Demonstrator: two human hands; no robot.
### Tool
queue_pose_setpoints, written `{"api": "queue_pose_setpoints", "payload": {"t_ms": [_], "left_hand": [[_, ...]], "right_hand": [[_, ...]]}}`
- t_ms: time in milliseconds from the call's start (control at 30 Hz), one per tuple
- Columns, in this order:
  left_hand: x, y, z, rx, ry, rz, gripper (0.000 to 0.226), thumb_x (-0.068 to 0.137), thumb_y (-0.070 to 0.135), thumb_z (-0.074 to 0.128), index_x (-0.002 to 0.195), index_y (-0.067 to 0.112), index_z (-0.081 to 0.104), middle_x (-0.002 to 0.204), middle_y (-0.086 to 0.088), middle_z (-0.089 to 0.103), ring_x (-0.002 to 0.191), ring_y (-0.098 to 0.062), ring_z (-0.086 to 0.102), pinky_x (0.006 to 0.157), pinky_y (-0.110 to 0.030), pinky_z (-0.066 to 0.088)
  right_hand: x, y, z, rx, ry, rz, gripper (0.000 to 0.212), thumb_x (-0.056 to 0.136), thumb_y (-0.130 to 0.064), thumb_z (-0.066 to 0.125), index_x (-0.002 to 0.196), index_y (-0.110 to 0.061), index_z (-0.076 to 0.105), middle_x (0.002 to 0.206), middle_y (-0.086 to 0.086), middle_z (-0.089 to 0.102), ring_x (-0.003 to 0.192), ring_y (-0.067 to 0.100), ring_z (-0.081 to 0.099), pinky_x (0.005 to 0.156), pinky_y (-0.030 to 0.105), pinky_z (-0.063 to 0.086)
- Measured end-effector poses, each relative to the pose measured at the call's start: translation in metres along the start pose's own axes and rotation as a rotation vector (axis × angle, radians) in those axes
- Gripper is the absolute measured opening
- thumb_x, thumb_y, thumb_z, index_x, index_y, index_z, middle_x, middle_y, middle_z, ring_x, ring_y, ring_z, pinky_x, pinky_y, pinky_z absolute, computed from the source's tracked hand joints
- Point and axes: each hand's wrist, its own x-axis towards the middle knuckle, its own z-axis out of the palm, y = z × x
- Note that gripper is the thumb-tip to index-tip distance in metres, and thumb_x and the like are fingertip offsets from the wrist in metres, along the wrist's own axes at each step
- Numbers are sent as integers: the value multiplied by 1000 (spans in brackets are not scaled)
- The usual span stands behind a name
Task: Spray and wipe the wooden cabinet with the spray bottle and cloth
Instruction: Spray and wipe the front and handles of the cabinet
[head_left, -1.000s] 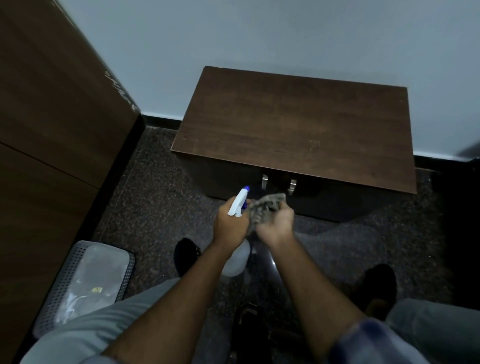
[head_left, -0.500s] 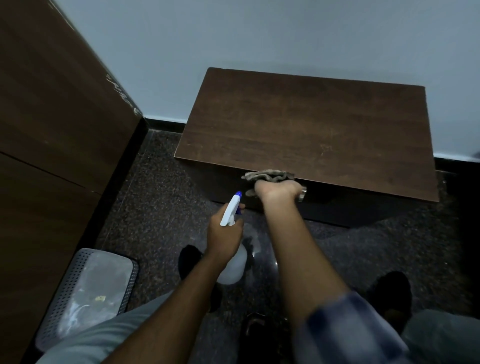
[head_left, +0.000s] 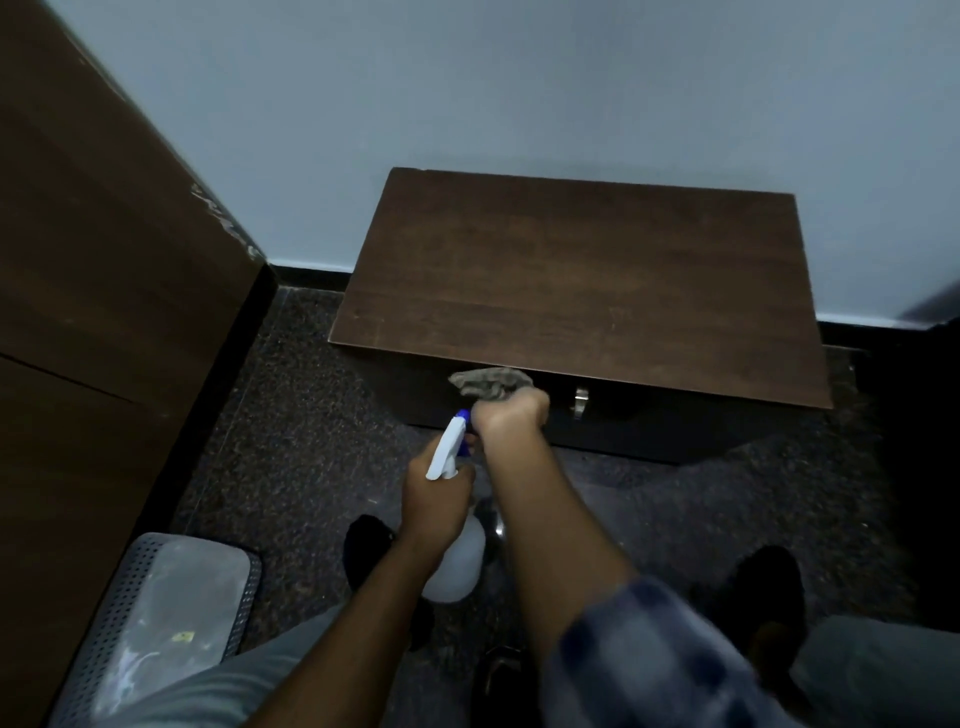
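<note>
Presently right hand (head_left: 511, 413) clamps cloth (head_left: 491, 383) on cabinet (head_left: 576, 280) front edge, six o'clock; left hand (head_left: 439, 496) grips spray bottle (head_left: 453, 566); top looks unwiped

The cabinet (head_left: 571, 291) is a low, dark brown wooden box that stands on the floor against the pale wall. Its flat top shows a wood grain and is bare. The front face is in shadow, and one small metal handle (head_left: 580, 401) is visible on it, just under the top edge.

The cloth (head_left: 488, 382) is grey-brown and crumpled. It is pressed on the upper front of the cabinet, just under the front edge of the top, left of the handle.

The spray bottle (head_left: 453, 566) has a white, translucent round body and a white trigger head with a blue nozzle. It is tilted, with the nozzle toward the cabinet front, just below the cloth.
</note>
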Motion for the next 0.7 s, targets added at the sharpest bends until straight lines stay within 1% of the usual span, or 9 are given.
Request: {"api": "queue_pose_setpoints", "payload": {"t_ms": [100, 200, 267, 333, 467, 600, 633, 667, 700], "left_hand": [[-1, 2, 8, -46, -40, -36, 11, 82, -3, 62, 86, 5, 68, 62, -12, 51, 57, -22, 48, 57, -35, 39], [-5, 6, 26, -53, -149, -24, 39, 87, -9, 60, 114, 17, 74, 78, -12, 63, 67, -22, 56, 64, -34, 47], [-11, 11, 42, -27, -221, -7, 43, 86, -10, 60, 103, 27, 75, 75, -12, 64, 64, -22, 54, 61, -35, 45], [-16, 18, 59, 14, -262, -6, 38, 83, -7, 61, 88, 29, 74, 71, -9, 67, 60, -21, 54, 59, -34, 44], [-20, 27, 82, 42, -262, -59, 15, 72, 11, 60, 78, 18, 72, 71, -8, 68, 59, -20, 56, 59, -36, 46], [-21, 25, 82, 19, -248, -43, 23, 64, 31, 66, 78, 47, 74, 60, 9, 67, 58, -15, 59, 62, -34, 49], [-20, 23, 80, 23, -234, -24, 27, 63, 32, 65, 79, 53, 73, 60, 11, 68, 58, -14, 60, 60, -32, 49], [-19, 19, 76, 38, -216, -8, 31, 66, 29, 64, 80, 56, 72, 61, 11, 69, 59, -15, 61, 59, -31, 49], [-18, 16, 73, 50, -201, 0, 32, 69, 25, 63, 81, 53, 72, 63, 9, 70, 62, -18, 63, 59, -32, 49]], "right_hand": [[-1, -15, -64, 44, -185, -47, 41, 104, -15, 21, 103, -5, 61, 101, 18, 67, 95, 30, 62, 82, 39, 52], [4, -55, -126, 129, -264, -84, 40, 100, -21, 32, 119, -1, 60, 113, 21, 63, 107, 34, 60, 106, 38, 43], [1, -83, -146, 195, -280, -141, 29, 100, -27, 34, 97, -10, 58, 87, 7, 55, 75, 18, 54, 78, 22, 43], [5, -102, -153, 205, -216, -179, 33, 105, -30, 34, 85, -16, 56, 78, 2, 55, 60, 12, 46, 59, 19, 36], [10, -107, -154, 69, -168, -60, 44, 104, -39, 34, 88, -6, 59, 80, 4, 50, 65, 13, 46, 61, 23, 35], [16, -91, -124, 176, -263, 77, 46, 101, -38, 38, 59, -21, 43, 50, -6, 34, 45, 6, 33, 52, 15, 23], [14, -89, -106, 164, -217, 35, 49, 98, -37, 38, 53, -20, 47, 46, -4, 39, 40, 8, 39, 50, 16, 30], [15, -88, -90, 151, -156, -26, 54, 97, -41, 37, 56, -14, 59, 53, 4, 54, 47, 15, 54, 56, 19, 43], [12, -88, -74, 127, -37, -35, 60, 99, -48, 34, 80, -6, 73, 81, 14, 69, 74, 24, 68, 76, 29, 53]]}}
